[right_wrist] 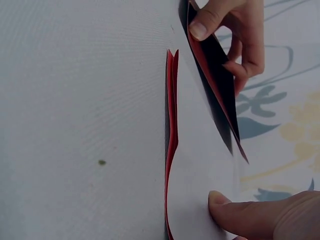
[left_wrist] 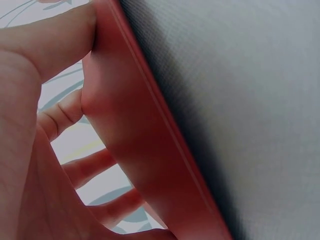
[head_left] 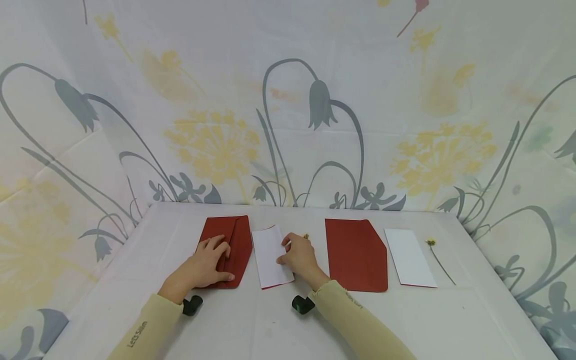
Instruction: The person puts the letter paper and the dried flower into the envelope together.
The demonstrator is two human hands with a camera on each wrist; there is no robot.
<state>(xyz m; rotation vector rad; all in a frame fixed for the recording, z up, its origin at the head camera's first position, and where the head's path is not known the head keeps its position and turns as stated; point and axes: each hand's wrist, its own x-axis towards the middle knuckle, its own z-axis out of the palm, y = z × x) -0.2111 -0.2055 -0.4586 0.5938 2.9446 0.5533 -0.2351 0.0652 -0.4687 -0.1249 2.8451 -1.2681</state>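
My left hand point(head_left: 209, 262) rests on the red envelope point(head_left: 243, 245) at the left, fingers spread over it and thumb near its lower edge. In the right wrist view, a dark gap shows in that envelope point(right_wrist: 227, 82) beside my left fingers. My right hand point(head_left: 300, 255) touches a white card point(head_left: 269, 250) with its thumb, the index finger bent beside it. Red layers of this card point(right_wrist: 171, 105) stand slightly apart at one end. A small yellow flower head point(head_left: 306, 236) shows just beyond my right knuckles; any stem is hidden.
Right of my right hand lie a second red envelope point(head_left: 357, 257), a white card with a red edge point(head_left: 409, 257) and a yellow flower with a thin stem point(head_left: 431, 242). A flower-printed cloth point(head_left: 288, 150) hangs behind the white table point(head_left: 252, 330).
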